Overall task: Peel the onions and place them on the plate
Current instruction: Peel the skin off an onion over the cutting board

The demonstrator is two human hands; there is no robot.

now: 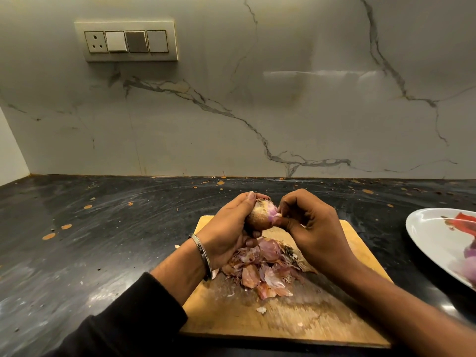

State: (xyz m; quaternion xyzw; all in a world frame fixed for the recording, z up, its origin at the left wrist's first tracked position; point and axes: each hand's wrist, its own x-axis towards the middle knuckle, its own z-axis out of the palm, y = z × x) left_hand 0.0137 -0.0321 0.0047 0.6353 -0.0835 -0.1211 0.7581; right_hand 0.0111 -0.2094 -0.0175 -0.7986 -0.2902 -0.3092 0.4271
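Observation:
My left hand [226,228] grips a small onion [261,215] above the far edge of a wooden cutting board [296,318]. The onion is partly peeled, with brown skin on its left and pale purple flesh showing on its right. My right hand [309,222] pinches a strip of skin at the onion's right side between thumb and fingertips. A pile of dry pink and brown onion skins [265,269] lies on the board under my hands. A white plate [422,228] sits at the right edge of the view, with a peeled purple onion [467,261] on it, partly cut off by the frame.
The board lies on a dark stone counter [103,240] with orange flecks. A marble-patterned wall [257,112] rises behind it, carrying a socket and switch panel [126,41] at upper left. A metal bangle [203,256] circles my left wrist.

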